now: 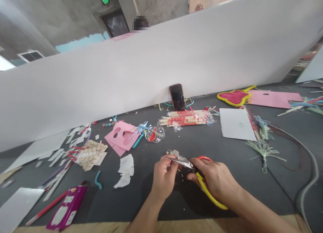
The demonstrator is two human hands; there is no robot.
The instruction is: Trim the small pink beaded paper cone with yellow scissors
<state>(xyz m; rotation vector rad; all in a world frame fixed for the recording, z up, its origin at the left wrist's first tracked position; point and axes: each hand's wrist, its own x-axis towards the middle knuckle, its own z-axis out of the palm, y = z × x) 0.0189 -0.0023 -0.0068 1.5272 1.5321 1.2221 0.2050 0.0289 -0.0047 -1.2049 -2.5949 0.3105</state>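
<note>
My right hand [217,179] grips a pair of scissors [182,162] with red and yellow coated handles. The blades point left and are slightly apart at the fingertips of my left hand [164,177]. Thumb and forefinger of that hand are pinched together; whatever lies between them is too small and hidden to name. Small beige bits [182,175] are scattered on the dark tabletop [141,199] under and around the blades. A crumpled white tissue [125,170] rests left of my left hand.
A phone [177,97] leans against the white partition [126,71], behind bundled wooden sticks [186,118]. Pink paper cutouts [121,138], a beige-covered piece [91,155] and a purple packet [67,207] lie left. A white card [237,124], tassels [264,154] and a grey cable [313,165] are right.
</note>
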